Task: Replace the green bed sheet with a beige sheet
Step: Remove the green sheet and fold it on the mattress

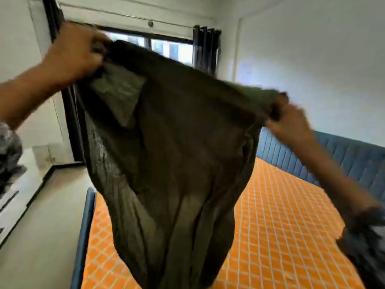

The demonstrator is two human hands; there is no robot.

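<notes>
The green bed sheet (170,155) hangs in the air in front of me, folded over itself, its lower end dropping toward the bed. My left hand (77,51) grips its upper left corner, raised high near the window. My right hand (289,122) holds the upper right edge, lower and farther right. Under the sheet lies the bare mattress (281,215), orange with a white diamond grid. No beige sheet is in view.
A blue padded bed frame (343,157) runs along the white wall at right and along the mattress's left side (86,230). A window with dark curtains (205,49) is behind the sheet. Pale floor and a white low unit (31,167) lie at left.
</notes>
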